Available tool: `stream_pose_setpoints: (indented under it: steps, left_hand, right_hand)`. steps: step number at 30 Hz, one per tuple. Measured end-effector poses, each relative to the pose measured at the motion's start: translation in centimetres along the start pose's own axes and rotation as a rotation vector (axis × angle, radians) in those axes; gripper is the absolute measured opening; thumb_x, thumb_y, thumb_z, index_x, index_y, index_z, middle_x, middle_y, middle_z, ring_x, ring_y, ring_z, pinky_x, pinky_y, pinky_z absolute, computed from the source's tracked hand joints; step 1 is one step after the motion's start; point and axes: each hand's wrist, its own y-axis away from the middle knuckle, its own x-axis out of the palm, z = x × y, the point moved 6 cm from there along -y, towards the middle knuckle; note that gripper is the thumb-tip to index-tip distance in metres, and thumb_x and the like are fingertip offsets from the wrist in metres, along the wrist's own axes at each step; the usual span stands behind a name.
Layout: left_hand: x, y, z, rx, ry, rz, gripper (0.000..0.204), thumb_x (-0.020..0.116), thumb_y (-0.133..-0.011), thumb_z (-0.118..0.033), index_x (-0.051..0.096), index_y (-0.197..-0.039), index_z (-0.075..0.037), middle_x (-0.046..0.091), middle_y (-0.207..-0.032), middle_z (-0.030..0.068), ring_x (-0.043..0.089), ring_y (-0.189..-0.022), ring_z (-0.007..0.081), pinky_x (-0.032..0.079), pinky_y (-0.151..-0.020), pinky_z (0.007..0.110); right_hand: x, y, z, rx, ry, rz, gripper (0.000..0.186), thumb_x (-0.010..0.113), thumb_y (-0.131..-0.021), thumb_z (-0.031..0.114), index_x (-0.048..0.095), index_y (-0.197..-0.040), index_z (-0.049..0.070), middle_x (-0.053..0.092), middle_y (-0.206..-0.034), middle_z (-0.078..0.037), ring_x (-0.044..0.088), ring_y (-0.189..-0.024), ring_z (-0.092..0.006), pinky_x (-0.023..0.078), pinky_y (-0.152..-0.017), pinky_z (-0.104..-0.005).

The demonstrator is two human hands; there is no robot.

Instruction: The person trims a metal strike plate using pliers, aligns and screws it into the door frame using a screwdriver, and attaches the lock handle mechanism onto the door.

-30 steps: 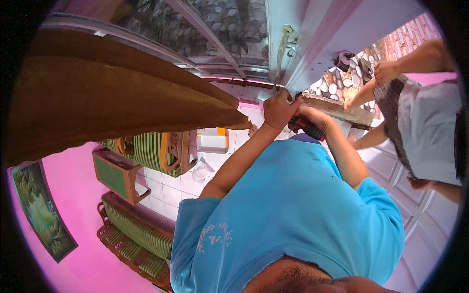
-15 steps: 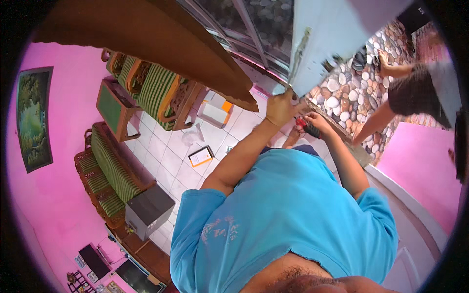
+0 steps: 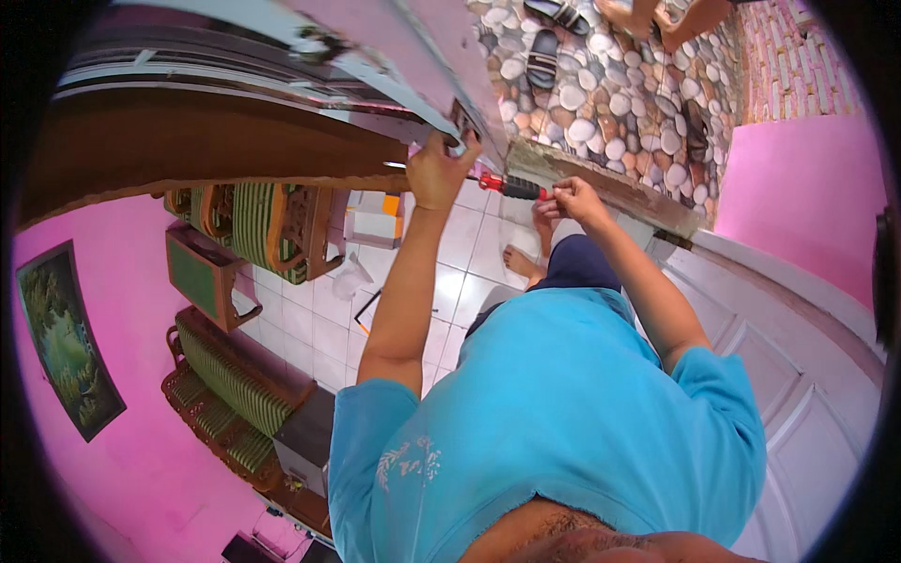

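My left hand (image 3: 437,176) grips the edge of the pale door (image 3: 427,66) at a small metal fitting (image 3: 462,120), its fingers bent round it and partly hidden. To its right, my right hand (image 3: 578,201) pinches the rear end of a screwdriver (image 3: 516,187) with a red and black handle. The screwdriver lies sideways in the air, its thin shaft passing beside my left hand's fingers; I cannot tell whether the tip touches anything. A brown curtain (image 3: 216,150) hangs just left of the door.
Another person's bare feet (image 3: 668,21) stand at the top, near sandals (image 3: 542,56) on pebble-patterned flooring (image 3: 619,103). A doorsill (image 3: 657,202) borders it. Left are striped chairs (image 3: 272,230), a side table (image 3: 202,272), a sofa (image 3: 216,375) and boxes (image 3: 371,225); a panelled door (image 3: 807,432) is right.
My view has shifted, showing more pebbled floor. The screwdriver has turned sideways as my right hand moved to its handle's end. The other person's legs have moved away to the top.
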Motion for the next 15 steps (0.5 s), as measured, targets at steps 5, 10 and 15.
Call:
stream_pose_setpoints:
  steps: [5, 10, 15]
  left_hand:
    - [0.4, 0.0, 0.6, -0.041, -0.056, -0.01, 0.038, 0.079, -0.075, -0.035, 0.059, -0.067, -0.004, 0.06, -0.056, 0.0106, 0.061, -0.048, 0.0291, 0.05, -0.046, 0.038]
    - [0.8, 0.1, 0.3, -0.013, -0.053, 0.022, 0.036, 0.08, -0.076, -0.03, 0.06, -0.069, -0.001, 0.063, -0.059, 0.0105, 0.064, -0.05, 0.0252, 0.05, -0.049, 0.034]
    - [0.9, 0.6, 0.3, -0.069, -0.01, -0.005, 0.027, 0.079, -0.077, -0.025, 0.067, -0.081, 0.0, 0.069, -0.066, 0.0095, 0.069, -0.057, 0.0217, 0.053, -0.055, 0.032]
  right_hand:
    - [-2.2, -0.8, -0.4, -0.02, -0.014, 0.109, 0.032, 0.052, -0.099, 0.013, 0.05, -0.121, -0.01, 0.067, -0.102, -0.02, 0.071, -0.08, -0.0267, 0.06, -0.068, -0.0331]
    - [-3.4, -2.5, -0.7, -0.003, 0.026, 0.055, 0.03, 0.055, -0.099, 0.016, 0.053, -0.12, -0.005, 0.067, -0.089, -0.014, 0.069, -0.066, -0.0191, 0.057, -0.055, -0.0307]
    - [-2.4, -4.4, 0.4, -0.154, 0.083, 0.114, 0.019, 0.062, -0.094, 0.012, 0.054, -0.101, -0.003, 0.067, -0.081, -0.012, 0.069, -0.065, -0.0181, 0.057, -0.054, -0.0288]
